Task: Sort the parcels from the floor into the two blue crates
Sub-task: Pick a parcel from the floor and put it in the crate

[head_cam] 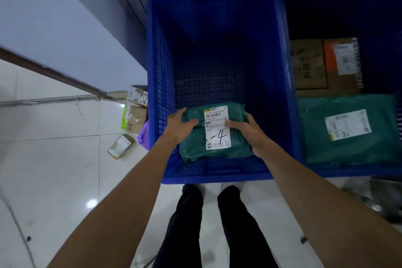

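- The floor, pale glossy tile, is spreading out under the person, who is standing right up against the crates.
- The left crate, blue with mesh walls, is sitting straight ahead of the person's legs. The step in hand is taking place over its near end.
- The right crate is standing just beside it. It is carrying a big green bag at its near end and two cardboard boxes behind that.
- The green parcel, a soft plastic mailer, is sitting within the left crate's outline, close to the near wall. Whether it is resting on the bottom or hanging above it, I cannot tell.
- The left hand is clasping the parcel's left edge, with the thumb lying over the top face.
- The right hand is clasping the right edge, thumb pressing on the label. Each grip is pinching the parcel; neither is spread.
- The label is facing up and showing a handwritten mark ending in "4". My reading is that this mark is deciding the crate.
- As I judge it, the person is placing this parcel. The next move is calling for lowering it flat onto the crate bottom, then loosening both grips together so the soft bag is not dragging up with the fingers.
- A few small boxes are lying on the floor against the left crate's outer wall, and one little box is lying nearer the person. These are waiting to be sorted, so the task is looking only partly done.
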